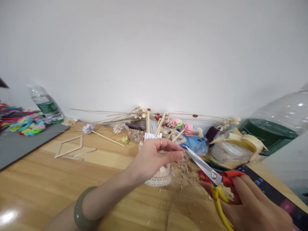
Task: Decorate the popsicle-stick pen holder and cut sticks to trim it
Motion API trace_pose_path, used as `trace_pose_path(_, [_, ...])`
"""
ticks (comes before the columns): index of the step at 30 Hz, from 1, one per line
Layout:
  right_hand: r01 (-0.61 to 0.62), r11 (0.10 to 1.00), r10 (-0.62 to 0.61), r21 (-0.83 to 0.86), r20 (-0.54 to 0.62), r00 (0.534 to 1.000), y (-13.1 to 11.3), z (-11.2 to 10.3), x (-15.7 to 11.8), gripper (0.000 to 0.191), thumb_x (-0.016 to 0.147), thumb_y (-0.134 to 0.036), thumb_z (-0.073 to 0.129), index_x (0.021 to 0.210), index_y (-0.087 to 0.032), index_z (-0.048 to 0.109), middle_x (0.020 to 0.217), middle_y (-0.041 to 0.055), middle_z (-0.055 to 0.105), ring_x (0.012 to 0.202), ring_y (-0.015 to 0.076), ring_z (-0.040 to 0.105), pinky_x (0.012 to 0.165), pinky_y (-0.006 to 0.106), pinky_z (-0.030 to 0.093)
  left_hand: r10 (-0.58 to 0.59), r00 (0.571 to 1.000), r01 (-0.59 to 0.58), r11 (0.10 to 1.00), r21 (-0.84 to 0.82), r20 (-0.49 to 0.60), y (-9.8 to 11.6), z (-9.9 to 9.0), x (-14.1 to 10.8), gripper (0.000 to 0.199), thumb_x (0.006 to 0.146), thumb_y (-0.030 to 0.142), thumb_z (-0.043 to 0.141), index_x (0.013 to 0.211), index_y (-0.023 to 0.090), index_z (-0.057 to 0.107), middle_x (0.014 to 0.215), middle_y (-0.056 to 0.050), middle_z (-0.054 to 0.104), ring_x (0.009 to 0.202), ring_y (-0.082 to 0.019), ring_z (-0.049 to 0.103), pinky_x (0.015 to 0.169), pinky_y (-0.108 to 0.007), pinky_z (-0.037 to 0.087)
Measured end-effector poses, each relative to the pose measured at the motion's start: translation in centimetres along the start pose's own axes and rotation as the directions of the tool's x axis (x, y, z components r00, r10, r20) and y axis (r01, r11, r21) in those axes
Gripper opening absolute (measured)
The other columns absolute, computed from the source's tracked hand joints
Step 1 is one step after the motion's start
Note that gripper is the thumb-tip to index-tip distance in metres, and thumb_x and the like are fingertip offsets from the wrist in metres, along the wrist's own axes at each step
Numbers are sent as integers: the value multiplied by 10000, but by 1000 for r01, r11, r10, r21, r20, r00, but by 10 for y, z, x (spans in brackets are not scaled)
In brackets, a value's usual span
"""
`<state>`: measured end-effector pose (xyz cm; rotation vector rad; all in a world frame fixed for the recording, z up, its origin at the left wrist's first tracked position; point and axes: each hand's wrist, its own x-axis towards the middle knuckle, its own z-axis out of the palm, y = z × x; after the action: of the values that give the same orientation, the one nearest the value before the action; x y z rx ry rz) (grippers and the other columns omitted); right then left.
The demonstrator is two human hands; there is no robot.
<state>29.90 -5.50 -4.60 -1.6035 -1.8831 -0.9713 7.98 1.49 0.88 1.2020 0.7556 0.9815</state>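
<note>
My right hand (250, 202) grips a pair of scissors (204, 166) with red and yellow handles. The blades look nearly closed, and their tips point up and left to the fingertips of my left hand (156, 154). That hand is pinched closed, and whatever lies between thumb and fingers is too small to make out. Behind and below it stands a small pot (158, 181) with lace trim, partly hidden by the hand. Wooden sticks (160, 125) rise out of it. Crumbled brown bits (186, 168) lie on the table beside the pot.
Pink paper flowers (189, 129) and a blue packet (196, 144) are behind. To the right are a banana peel (252, 144), a large bottle (271, 131) and a phone (271, 189). Flat sticks (69, 149), a purple paper flower (88, 128) and a grey mat (29, 138) lie left.
</note>
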Motion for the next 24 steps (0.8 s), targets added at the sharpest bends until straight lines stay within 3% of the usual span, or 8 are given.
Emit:
trace_pose_path(8, [3, 1000, -3, 28, -2, 1000, 1, -2, 2, 400, 903, -509, 343, 684, -185, 424, 602, 7, 478, 423, 118, 455, 416, 247, 218, 11, 1000, -11, 1000, -19, 3, -3, 0, 0, 122, 636, 207, 743, 729, 150, 689, 621, 25, 652, 582, -54, 572, 602, -178, 436])
trace_pose_path(15, [58, 980, -58, 193, -6, 998, 3, -3, 5, 418, 881, -572, 409, 714, -192, 463, 604, -10, 482, 418, 104, 468, 392, 231, 274, 32, 999, -32, 999, 15, 16, -1, -2, -1, 118, 628, 210, 750, 721, 155, 700, 635, 15, 667, 592, -62, 585, 615, -186, 455])
trace_pose_path(24, [8, 989, -20, 151, 84, 996, 7, -1, -2, 369, 854, -534, 456, 715, -193, 473, 612, 13, 489, 461, 120, 458, 411, 240, 265, 18, 1000, -17, 994, 105, -12, 5, -1, -5, 117, 616, 219, 747, 707, 155, 710, 669, -17, 691, 630, -103, 605, 643, -229, 473])
